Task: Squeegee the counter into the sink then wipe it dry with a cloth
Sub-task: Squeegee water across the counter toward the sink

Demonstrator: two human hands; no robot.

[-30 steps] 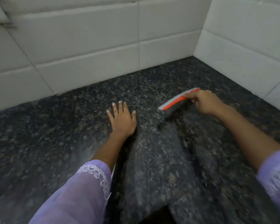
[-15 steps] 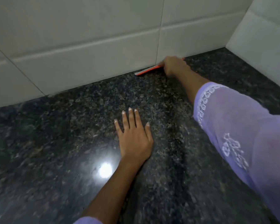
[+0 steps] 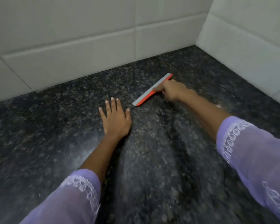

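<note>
Head view: right hand [image 3: 171,91] grips orange, grey-bladed squeegee [image 3: 149,92] on counter [image 3: 55,126].

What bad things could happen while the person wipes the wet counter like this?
1. The left hand lies flat on the counter right beside the squeegee; the blade could push water against it or bump it.
2. No sink shows here, so water might get pushed off the counter's edge instead.
3. The right hand grips the squeegee near the wall corner, so a strip of water along the tiles could be missed.
</note>
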